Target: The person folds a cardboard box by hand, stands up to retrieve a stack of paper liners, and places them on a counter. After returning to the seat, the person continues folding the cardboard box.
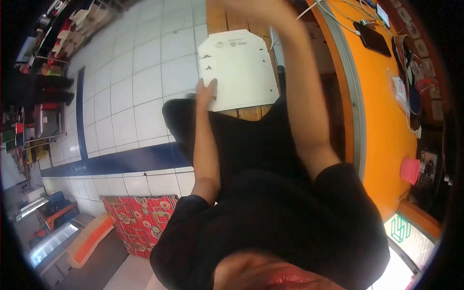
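A flat white cardboard sheet [239,70] with cut notches and a small printed logo lies on a wooden surface [250,113] in front of me. My left hand [206,92] rests on its near left edge, thumb over the card and fingers gripping it. My right arm in a black sleeve reaches up past the sheet's right side. My right hand [253,7] is blurred at the top edge of the view, beyond the sheet's far side. Whether it holds anything cannot be made out. My black clothes fill the lower middle.
An orange counter [382,106] runs along the right, carrying a dark phone [372,38], white cables and a pink cup [410,170]. White floor tiles with a blue stripe [121,162] lie to the left. A red patterned mat [140,217] and crowded shelves [53,34] are there too.
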Demonstrator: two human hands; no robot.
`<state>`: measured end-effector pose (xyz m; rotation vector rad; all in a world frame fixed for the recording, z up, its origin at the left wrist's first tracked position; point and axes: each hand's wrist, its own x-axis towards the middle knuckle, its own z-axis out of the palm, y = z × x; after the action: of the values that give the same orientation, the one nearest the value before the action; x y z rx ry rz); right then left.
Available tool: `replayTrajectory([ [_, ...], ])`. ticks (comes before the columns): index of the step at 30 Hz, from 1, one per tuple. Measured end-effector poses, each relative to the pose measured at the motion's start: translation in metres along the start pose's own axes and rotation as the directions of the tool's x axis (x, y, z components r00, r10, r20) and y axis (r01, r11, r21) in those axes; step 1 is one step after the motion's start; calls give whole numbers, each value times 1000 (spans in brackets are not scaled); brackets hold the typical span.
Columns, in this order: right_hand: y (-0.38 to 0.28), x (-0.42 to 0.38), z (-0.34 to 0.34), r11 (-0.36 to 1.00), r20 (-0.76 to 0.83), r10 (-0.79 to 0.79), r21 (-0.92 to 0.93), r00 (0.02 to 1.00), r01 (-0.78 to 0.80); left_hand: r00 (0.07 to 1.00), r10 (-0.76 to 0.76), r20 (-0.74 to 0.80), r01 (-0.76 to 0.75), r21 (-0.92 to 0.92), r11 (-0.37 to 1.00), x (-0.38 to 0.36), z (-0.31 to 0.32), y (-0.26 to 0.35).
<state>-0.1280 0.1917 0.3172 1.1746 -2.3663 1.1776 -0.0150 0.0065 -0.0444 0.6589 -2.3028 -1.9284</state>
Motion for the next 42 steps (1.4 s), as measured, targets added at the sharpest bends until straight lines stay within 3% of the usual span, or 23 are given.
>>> replayTrajectory([
  [1, 29, -40, 37, 997, 53, 63, -44, 997, -60, 1000, -9, -7, 9, -2, 1000, -3, -2, 4],
  [3, 79, -125, 88, 916, 73, 395, -108, 916, -387, 998, -15, 57, 17, -32, 999, -8, -5, 17],
  [4, 96, -162, 98, 803, 136, 595, -51, 792, -594, 996, -55, 71, 59, -50, 997, -8, -4, 21],
  [5, 119, -199, 108, 722, 58, 691, -100, 720, -685, 996, -67, 64, 71, -61, 996, -2, -2, 17],
  [6, 139, -230, 116, 626, -23, 773, -139, 634, -767, 997, -56, 46, 57, -25, 998, 4, -1, 12],
  [7, 154, -249, 121, 625, -4, 774, -149, 633, -766, 998, -47, 29, 46, 13, 999, 5, 0, 6],
  [9, 173, -273, 128, 382, -86, 917, -85, 389, -920, 988, -151, 30, 151, 19, 988, -6, 1, 24],
  [10, 177, -284, 134, 380, -64, 920, -101, 387, -920, 989, -147, 20, 147, -4, 989, -2, 3, 19],
  [12, 181, -289, 142, 448, -110, 863, -282, 493, -848, 981, -185, 49, 190, -102, 977, 5, 1, 22],
  [16, 183, -292, 141, 450, -126, 875, -146, 467, -881, 983, -185, 3, 180, -253, 951, 2, 9, 35],
  [17, 187, -294, 143, 452, -110, 876, -155, 470, -878, 980, -199, -7, 190, -259, 947, 6, 6, 33],
  [19, 204, -303, 143, 439, -99, 887, -125, 451, -890, 982, -187, 29, 189, -83, 979, 27, 4, 24],
  [20, 208, -304, 138, 414, 25, 910, -88, 414, -906, 986, -155, 59, 158, -43, 987, 37, 2, 17],
  [25, 183, -294, 136, 466, -34, 884, -23, 467, -884, 987, -136, 81, 141, -63, 988, 44, -3, 6],
  [27, 181, -291, 135, 564, -49, 825, -4, 563, -826, 984, -102, 144, 118, -106, 987, 38, -7, 8],
  [28, 201, -303, 140, 574, -20, 818, 64, 574, -816, 982, -83, 172, 106, -130, 986, 37, -9, 9],
  [33, 172, -287, 140, 565, 1, 824, 50, 566, -823, 991, -86, 98, 99, -136, 986, 37, -7, 2],
  [34, 158, -282, 141, 666, -93, 709, -239, 700, -707, 993, -69, 96, 85, -171, 982, 41, -3, -6],
  [35, 141, -274, 142, 677, -131, 548, -511, 826, -530, 994, -54, 91, 72, -205, 976, 43, 0, -13],
  [36, 125, -264, 143, 771, -27, 485, -457, 874, -442, 997, -53, 59, 63, -175, 983, 43, 2, -14],
  [37, 104, -253, 147, 783, 1, 474, -457, 880, -421, 998, -52, 32, 56, -139, 989, 43, 2, -14],
  [39, 68, -240, 156, 874, 402, 217, -485, 890, 6, 994, -86, 66, 97, -190, 977, 30, -8, 1],
  [42, 73, -255, 181, 905, 396, 259, -419, 881, -78, 984, -110, 143, 153, -341, 927, 30, -10, 6],
])
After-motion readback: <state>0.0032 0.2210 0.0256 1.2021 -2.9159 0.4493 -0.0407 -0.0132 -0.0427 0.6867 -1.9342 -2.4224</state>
